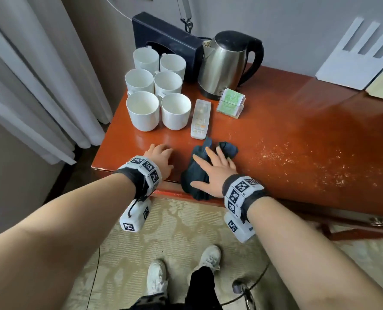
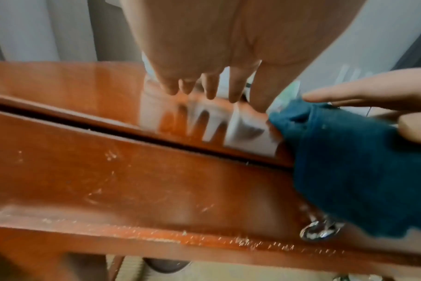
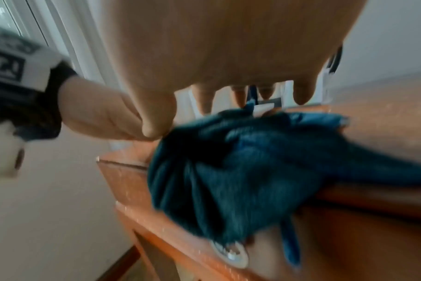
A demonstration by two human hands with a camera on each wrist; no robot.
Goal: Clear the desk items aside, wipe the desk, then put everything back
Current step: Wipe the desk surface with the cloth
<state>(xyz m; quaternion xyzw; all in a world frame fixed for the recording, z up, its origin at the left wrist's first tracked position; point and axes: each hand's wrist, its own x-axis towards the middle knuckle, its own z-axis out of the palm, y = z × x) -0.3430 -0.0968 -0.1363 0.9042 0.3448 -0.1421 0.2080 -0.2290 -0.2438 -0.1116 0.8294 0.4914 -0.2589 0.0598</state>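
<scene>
The red-brown desk (image 1: 275,130) carries a crumpled dark blue cloth (image 1: 195,173) at its front edge, part of it hanging over the drawer front. My right hand (image 1: 215,166) lies flat on the cloth with its fingers spread and straight; the right wrist view shows the cloth (image 3: 252,171) bunched under that hand (image 3: 228,76). Just left of the cloth, my left hand (image 1: 161,153) rests on bare desk. In the left wrist view, its straight fingers (image 2: 216,81) touch the glossy top, beside the cloth (image 2: 349,161). Pale crumbs (image 1: 309,162) are scattered on the desk to the right.
Several white cups (image 1: 154,90) stand at the back left, with a white remote (image 1: 200,119), a pack of sachets (image 1: 230,102), a steel kettle (image 1: 226,63) and a dark box (image 1: 163,39) behind. Curtains (image 1: 29,86) hang left. A metal drawer handle (image 2: 317,230) sits below the cloth.
</scene>
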